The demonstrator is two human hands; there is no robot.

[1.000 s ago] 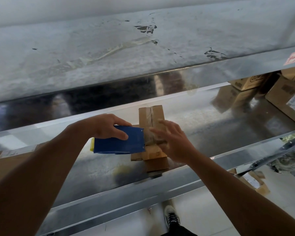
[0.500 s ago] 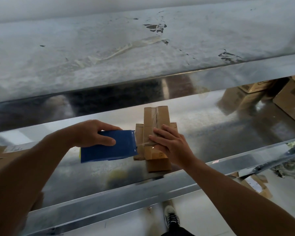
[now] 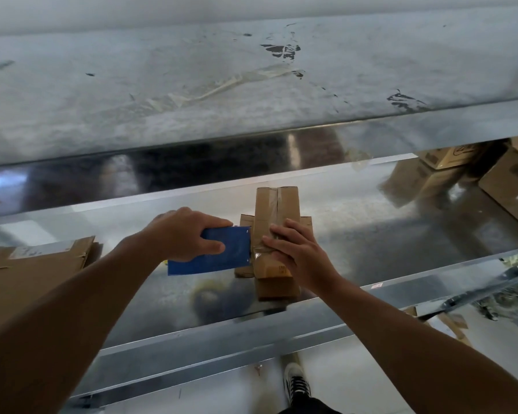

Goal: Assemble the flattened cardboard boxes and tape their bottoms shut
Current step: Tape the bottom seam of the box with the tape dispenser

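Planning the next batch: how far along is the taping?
Done: the small brown cardboard box is folded up, with one clear tape strip along its seam. In hand: the left hand holds the blue tape dispenser beside it while the right hand presses a crosswise strip down. Left: flattened brown cardboard boxes lie at left.

On shiny metal surface [image 3: 371,249]: small brown cardboard box [image 3: 277,210] centre; blue flat tape dispenser [image 3: 222,255] just beside its left side; flattened cardboard stack [image 3: 42,264] far left; large cardboard cartons [image 3: 509,186] far right, behind.
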